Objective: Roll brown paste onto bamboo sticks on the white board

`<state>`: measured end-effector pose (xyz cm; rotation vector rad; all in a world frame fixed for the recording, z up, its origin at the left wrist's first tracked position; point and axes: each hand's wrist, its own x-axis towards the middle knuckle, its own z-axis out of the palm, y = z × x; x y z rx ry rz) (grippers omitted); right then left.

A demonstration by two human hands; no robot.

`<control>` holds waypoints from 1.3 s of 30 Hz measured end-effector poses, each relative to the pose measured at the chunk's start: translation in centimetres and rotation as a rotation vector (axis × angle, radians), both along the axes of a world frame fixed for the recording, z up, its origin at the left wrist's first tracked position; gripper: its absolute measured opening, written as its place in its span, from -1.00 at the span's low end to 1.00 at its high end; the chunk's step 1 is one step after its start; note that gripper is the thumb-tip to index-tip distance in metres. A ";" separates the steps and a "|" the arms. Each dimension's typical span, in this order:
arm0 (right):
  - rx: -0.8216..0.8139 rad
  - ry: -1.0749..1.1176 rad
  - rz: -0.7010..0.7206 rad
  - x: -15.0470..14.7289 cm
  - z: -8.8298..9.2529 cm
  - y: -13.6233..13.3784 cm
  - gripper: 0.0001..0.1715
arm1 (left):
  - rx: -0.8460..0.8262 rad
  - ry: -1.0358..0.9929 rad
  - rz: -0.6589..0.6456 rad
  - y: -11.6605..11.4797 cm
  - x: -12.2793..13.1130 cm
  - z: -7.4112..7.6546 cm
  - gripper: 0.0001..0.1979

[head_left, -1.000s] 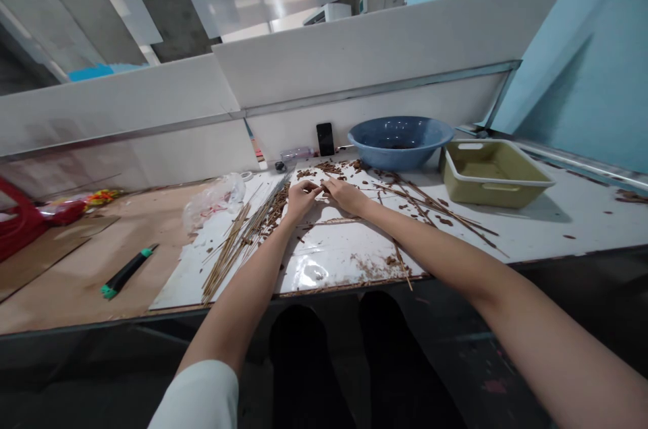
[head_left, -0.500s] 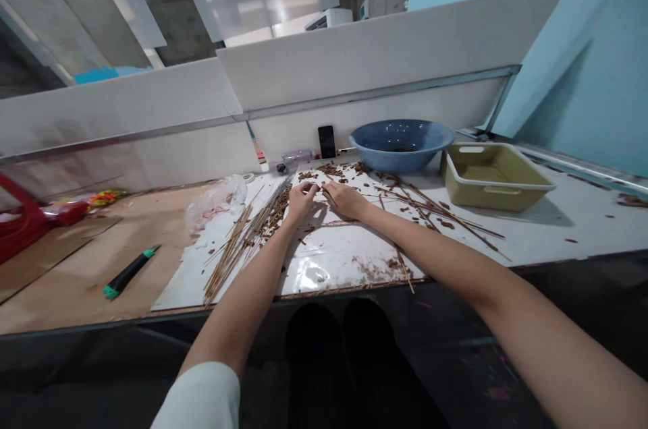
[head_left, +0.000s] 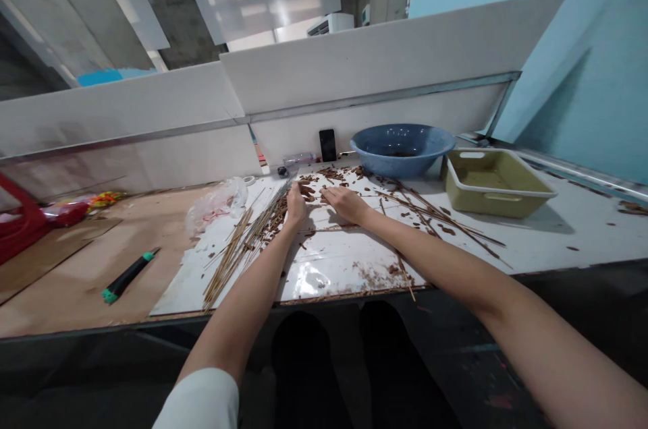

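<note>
My left hand (head_left: 296, 204) is over the white board (head_left: 334, 257), beside a heap of small brown pieces (head_left: 277, 214). Its fingers look spread, with brown bits close to their tips. A short gap separates it from my right hand (head_left: 346, 204), whose fingers are pressed together. Whatever my right fingertips hold is too small to make out. More brown crumbs (head_left: 331, 174) lie scattered behind both hands. Thin sticks (head_left: 230, 260) lie in a loose bundle left of my left forearm, and brown-coated sticks (head_left: 445, 216) lie to the right.
A blue basin (head_left: 402, 162) and an olive-green tub (head_left: 499, 203) stand at the back right. A phone (head_left: 328, 145) leans against the rear panel. At left are a clear plastic bag (head_left: 217, 203), a black-and-green cutter (head_left: 129, 277) and a red object (head_left: 17, 220).
My left hand has turned and drawn slightly left, away from my right hand, and its fingers have spread. My right hand stays almost in place, fingers still together.
</note>
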<state>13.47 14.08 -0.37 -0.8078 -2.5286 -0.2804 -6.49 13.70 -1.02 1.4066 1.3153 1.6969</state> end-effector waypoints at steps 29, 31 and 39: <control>-0.766 1.090 0.675 -2.2 19.1 3.4 0.36 | 0.484 -0.294 -0.362 0.1 14.0 18.3 -0.21; -0.701 1.085 0.622 -2.6 19.1 2.2 0.31 | 0.432 -0.338 -0.391 0.1 13.3 18.7 -0.17; -0.749 0.871 0.703 -7.5 17.7 -5.1 0.34 | 0.473 -0.425 -0.139 0.2 1.5 22.7 -0.09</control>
